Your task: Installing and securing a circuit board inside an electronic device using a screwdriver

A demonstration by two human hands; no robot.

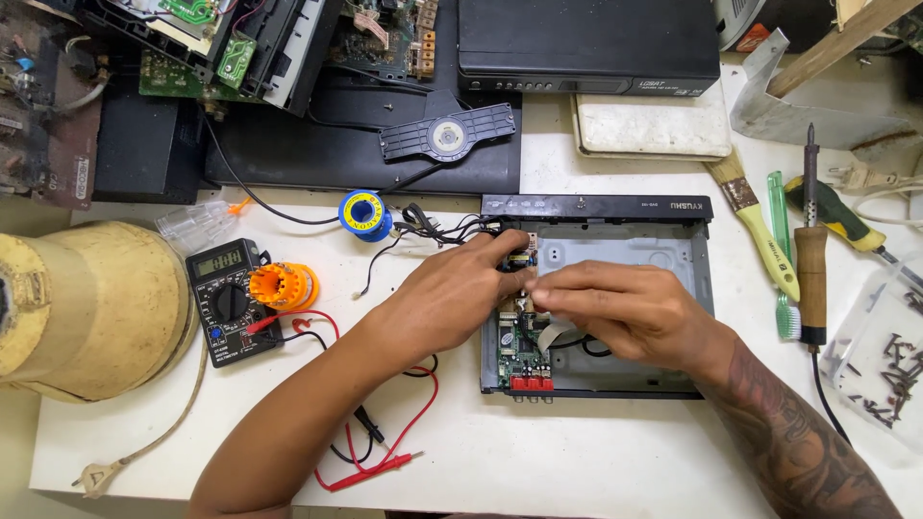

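Working inside open chassis on worktop. Left hand reaching in from left, fingers curling onto small board at rear-left corner. Right hand pinching narrowly just above green circuit board; pinched item not discernible. Multimeter lying well left.

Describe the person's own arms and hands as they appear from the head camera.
Both forearms are bare: no sleeves, gloves, watch or rings show. The left hand and its forearm carry no markings. The right hand is likewise unmarked, but the right forearm bears a dense dark tattoo that starts just past the wrist and runs up to the picture's edge. Its pattern is too fine to make out.
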